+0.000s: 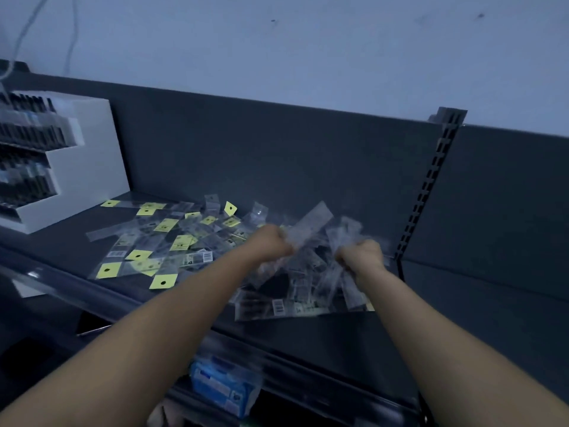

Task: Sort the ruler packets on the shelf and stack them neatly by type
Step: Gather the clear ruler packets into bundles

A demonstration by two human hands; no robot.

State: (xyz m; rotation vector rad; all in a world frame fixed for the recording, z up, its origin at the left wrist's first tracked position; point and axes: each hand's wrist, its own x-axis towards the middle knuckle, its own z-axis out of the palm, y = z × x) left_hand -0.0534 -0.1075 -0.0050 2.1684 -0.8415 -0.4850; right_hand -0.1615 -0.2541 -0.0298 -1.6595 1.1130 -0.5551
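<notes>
Clear ruler packets lie scattered on the dark shelf (101,232). On the left, a spread of packets with yellow header tags (166,241) covers the shelf. To the right lies a heap of clear packets with barcodes (289,298), several of them blurred. My left hand (272,243) is closed around a clear ruler packet (311,224) that slants up to the right. My right hand (361,257) is closed on several clear packets (343,234) above the heap. Both hands are close together over the right heap.
A white stepped display box (89,155) with dark items stands at the shelf's left end. A slotted upright (431,180) divides the back panel on the right. Below the shelf's front edge sits a blue packaged item (221,385).
</notes>
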